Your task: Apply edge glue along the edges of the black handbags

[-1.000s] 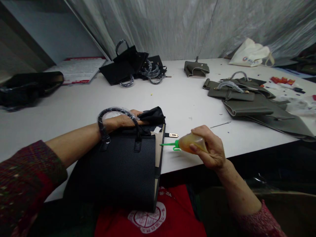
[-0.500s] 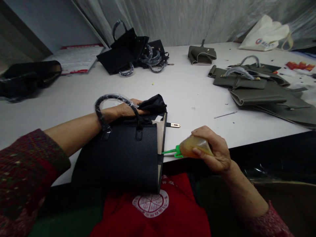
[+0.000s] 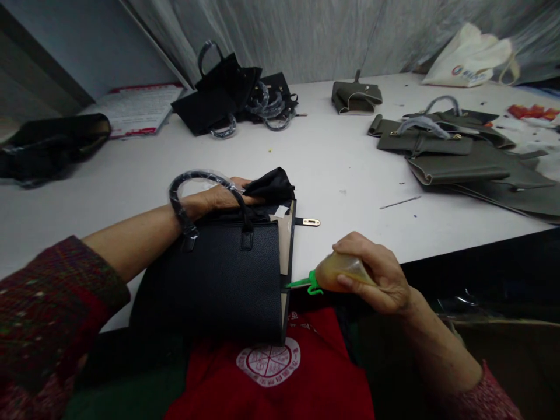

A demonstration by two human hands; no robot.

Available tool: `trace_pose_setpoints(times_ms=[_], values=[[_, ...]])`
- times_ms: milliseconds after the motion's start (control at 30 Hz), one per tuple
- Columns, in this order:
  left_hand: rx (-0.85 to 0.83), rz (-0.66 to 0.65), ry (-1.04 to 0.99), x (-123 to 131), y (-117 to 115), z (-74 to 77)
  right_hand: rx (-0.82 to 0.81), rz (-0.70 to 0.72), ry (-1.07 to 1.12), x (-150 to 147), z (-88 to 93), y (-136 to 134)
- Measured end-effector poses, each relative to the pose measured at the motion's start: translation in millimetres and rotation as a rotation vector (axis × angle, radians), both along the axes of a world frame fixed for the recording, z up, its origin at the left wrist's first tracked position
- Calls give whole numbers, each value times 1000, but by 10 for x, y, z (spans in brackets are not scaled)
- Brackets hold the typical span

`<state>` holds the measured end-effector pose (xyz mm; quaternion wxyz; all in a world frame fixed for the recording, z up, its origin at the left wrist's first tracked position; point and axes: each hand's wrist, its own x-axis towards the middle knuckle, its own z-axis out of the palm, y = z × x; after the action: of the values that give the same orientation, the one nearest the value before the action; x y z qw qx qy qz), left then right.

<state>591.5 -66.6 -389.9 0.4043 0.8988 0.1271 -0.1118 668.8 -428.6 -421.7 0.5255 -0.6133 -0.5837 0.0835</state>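
A black handbag [image 3: 219,274] sits across the table's front edge, its right side open so a beige inner face [image 3: 285,239] shows. Its wrapped handle [image 3: 205,175] arches over my left wrist. My left hand [image 3: 230,195] reaches through this handle and is closed on the bag's top by the bunched black lining [image 3: 272,185]; its fingertips are partly hidden. In my right hand [image 3: 378,268] is a squeeze bottle [image 3: 341,273] of amber liquid, fingers wrapped round it. The bottle's green nozzle [image 3: 301,283] points left, its tip at the bag's open side edge. A strap with a metal plate [image 3: 310,222] sticks out rightward.
Several black bag pieces with wrapped handles [image 3: 231,93] lie at the back. Grey-green bag pieces [image 3: 459,151] are piled on the right. Behind them stands a white cloth bag [image 3: 472,61]. A thin stick [image 3: 400,202] lies on the white table [image 3: 332,169]. Printed sheets [image 3: 135,108] are at back left.
My right hand and the bottle have moved slightly down, and the nozzle tip has slid nearer me along the bag's side edge. My left hand keeps its place on the bag.
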Motion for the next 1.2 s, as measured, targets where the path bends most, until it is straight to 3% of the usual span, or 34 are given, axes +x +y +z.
trace_pose_setpoints(times_ms=[133, 267, 433, 600, 767, 900, 1067, 1200], values=[[19, -38, -27, 11, 32, -25, 69, -109, -7, 37, 1, 20], [-5, -37, -29, 20, 63, -70, -32, -47, 18, 36, 4, 17], [-13, -11, -32, 37, 42, -52, 98, -174, 45, 22, -30, 17], [3, -5, -37, 56, 50, -52, -9, -105, -1, 44, -59, -3], [2, -17, -28, 56, 138, -149, 90, -182, 65, 63, -115, -21], [-27, -9, -53, 59, 183, -219, -25, -174, 44, 73, -113, -18], [-9, -15, -58, 51, 138, -169, 37, -226, 47, 85, -85, -7], [18, 7, -43, 44, 100, -133, -61, -208, 51, 79, -81, 0]])
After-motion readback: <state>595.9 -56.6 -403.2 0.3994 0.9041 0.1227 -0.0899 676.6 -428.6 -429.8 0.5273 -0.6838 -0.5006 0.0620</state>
